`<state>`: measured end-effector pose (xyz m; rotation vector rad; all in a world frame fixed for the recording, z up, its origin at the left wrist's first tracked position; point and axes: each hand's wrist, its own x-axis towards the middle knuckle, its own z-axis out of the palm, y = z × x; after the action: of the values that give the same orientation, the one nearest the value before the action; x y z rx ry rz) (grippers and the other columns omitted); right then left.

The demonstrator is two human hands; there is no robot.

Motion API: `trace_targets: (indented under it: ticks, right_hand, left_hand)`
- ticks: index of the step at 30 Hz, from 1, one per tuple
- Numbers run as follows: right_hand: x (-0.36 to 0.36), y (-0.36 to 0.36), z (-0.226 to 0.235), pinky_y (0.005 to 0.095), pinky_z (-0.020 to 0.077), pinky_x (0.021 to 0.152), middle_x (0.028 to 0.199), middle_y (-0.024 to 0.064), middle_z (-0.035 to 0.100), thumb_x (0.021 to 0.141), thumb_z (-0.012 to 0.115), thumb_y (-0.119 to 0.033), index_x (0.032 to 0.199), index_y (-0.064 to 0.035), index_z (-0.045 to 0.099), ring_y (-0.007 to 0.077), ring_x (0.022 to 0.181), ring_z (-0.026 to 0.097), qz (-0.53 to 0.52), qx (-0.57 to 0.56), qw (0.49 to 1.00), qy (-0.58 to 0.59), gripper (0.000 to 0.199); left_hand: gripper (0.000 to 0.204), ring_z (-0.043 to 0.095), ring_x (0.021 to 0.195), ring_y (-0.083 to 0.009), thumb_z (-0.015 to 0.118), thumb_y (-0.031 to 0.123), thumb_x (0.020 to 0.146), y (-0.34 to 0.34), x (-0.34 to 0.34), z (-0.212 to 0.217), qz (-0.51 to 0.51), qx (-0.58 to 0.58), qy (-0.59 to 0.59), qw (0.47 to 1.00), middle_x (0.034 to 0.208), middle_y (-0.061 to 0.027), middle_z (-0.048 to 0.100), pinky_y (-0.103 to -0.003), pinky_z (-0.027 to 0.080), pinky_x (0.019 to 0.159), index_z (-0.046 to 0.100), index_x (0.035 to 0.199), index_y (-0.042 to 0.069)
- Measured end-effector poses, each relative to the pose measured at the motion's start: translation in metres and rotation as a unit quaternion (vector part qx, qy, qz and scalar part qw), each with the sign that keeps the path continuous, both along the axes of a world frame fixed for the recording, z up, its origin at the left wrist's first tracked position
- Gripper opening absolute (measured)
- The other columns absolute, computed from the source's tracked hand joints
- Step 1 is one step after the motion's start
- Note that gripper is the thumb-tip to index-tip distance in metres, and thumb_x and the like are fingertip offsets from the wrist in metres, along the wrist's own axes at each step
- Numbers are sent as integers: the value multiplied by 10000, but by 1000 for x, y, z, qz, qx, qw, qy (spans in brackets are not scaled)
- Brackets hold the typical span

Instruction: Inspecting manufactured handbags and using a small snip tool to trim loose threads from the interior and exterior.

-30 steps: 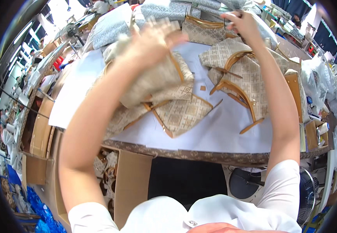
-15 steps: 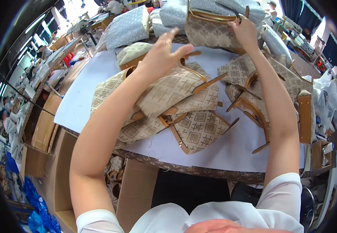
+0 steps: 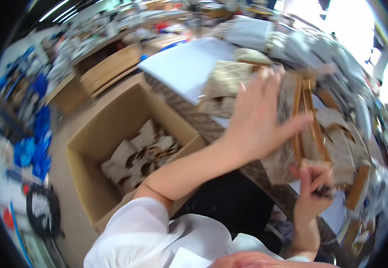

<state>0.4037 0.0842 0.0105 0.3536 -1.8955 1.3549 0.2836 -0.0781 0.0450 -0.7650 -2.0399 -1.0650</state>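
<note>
A patterned beige handbag (image 3: 281, 154) with tan trim and a zipped opening (image 3: 308, 111) is held up on its end over the table. My right hand (image 3: 312, 190) is closed on the near end of the bag's opening. A small dark object (image 3: 323, 191), too blurred to name, also shows in that hand. My left hand (image 3: 259, 118) is beside the bag, fingers spread and holding nothing; whether it touches the bag cannot be told. More beige bags (image 3: 223, 82) lie behind my left hand, and others (image 3: 337, 147) lie to the right of the held bag.
An open cardboard box (image 3: 80, 165) with beige bag pieces in it stands on the floor to the left of the table (image 3: 189, 62). Wrapped pale bundles (image 3: 250, 33) line the table's far side. Clear plastic bags (image 3: 381, 187) are at the right.
The view has swung left, bringing the cardboard box into sight. My right hand has brought the handbag from the far side closer to me. My left hand remains spread, now beside it.
</note>
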Motion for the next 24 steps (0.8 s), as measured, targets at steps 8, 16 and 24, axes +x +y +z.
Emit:
trace_targets:
  ticks: [8,16,24]
  right_hand:
    - [54,-60,-132,286,595,584,958,194,682,941,626,22,727,-25,431,202,768,715,210,-148,885,-388,292]
    - [14,59,-86,215,357,431,737,79,590,1025,565,-298,1293,13,581,77,480,465,269,-224,910,-223,410]
    - [-16,42,-117,272,463,552,809,69,607,853,712,-181,1281,-37,667,168,627,553,87,273,945,-159,453]
  left_hand:
    - [372,681,884,-365,603,135,835,-68,59,-172,7,-245,-182,952,1025,-188,687,-436,555,796,614,1167,-33]
    - [265,677,781,-355,508,3,866,-77,66,-135,-107,-80,-363,922,921,-165,685,-422,535,702,645,1090,38]
    - [225,674,724,-289,498,-42,841,-50,54,-164,-254,-18,-330,909,878,-130,682,-362,521,659,652,987,33]
